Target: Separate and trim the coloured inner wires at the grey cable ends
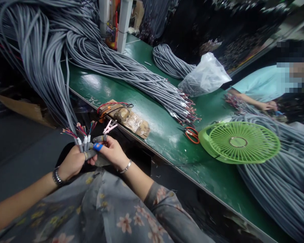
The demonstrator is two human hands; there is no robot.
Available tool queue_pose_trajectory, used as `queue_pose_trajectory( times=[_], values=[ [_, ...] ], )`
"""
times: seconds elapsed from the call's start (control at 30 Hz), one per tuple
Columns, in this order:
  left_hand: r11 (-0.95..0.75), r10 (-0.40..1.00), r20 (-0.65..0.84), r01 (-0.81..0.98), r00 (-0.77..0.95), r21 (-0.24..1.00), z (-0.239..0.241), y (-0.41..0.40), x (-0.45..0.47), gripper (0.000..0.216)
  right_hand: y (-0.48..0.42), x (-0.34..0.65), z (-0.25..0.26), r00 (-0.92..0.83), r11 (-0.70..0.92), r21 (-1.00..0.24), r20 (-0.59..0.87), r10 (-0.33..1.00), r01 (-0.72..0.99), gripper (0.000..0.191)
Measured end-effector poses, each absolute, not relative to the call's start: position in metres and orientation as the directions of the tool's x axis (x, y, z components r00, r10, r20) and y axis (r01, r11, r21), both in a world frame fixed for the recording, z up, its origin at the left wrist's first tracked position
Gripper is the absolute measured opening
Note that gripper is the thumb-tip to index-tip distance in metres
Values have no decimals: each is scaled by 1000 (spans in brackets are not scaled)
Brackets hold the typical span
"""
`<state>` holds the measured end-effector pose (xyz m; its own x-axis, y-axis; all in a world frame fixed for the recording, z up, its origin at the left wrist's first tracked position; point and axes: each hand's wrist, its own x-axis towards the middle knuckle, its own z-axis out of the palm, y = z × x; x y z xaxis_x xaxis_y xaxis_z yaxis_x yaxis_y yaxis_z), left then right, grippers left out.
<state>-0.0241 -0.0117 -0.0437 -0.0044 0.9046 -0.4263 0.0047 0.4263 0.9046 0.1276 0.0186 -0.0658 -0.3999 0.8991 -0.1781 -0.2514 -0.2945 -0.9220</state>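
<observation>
My left hand (73,162) is closed round a few grey cables (84,145). Their white-wrapped ends stand up out of the fist, with thin coloured wires (81,129) fanning out. Close beside it, my right hand (114,153) has thumb and fingers pinched together near the cable ends; whatever lies between them is hidden. A blue wrap (98,146) covers the right thumb, and grey covers sit on some fingers. Just above the right hand, a pale pink clothespin (109,128) juts out at the table edge.
A green table (157,116) carries a large grey cable bundle (131,72), a taped wooden block (131,119), orange-handled scissors (192,135), a plastic bag (206,76) and a green fan (243,141). More cables hang at left. Another person (260,82) works at far right.
</observation>
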Motion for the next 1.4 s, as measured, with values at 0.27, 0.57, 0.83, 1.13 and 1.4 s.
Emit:
queue_pose_trajectory(
  times=[0.27,0.57,0.83,1.13,1.4],
  values=[
    [407,913,-407,-5,-7,913,-38,-13,-23,30,27,126,-80,-121,-403,-795,-392,912,-453,38],
    [392,920,-392,21,-3,920,-40,-14,-28,26,22,144,-67,-346,-461,-828,-351,870,-320,47],
    [402,889,-435,207,145,892,-33,-11,-31,17,12,125,-63,-332,-328,-914,-241,912,-239,47],
    [413,892,-429,131,145,901,-19,-11,-26,32,31,143,-74,-140,-444,-813,-424,895,-376,31],
    [446,883,-457,110,112,888,-20,-4,-22,30,26,143,-61,-428,-414,-865,-273,862,-283,53]
  ],
)
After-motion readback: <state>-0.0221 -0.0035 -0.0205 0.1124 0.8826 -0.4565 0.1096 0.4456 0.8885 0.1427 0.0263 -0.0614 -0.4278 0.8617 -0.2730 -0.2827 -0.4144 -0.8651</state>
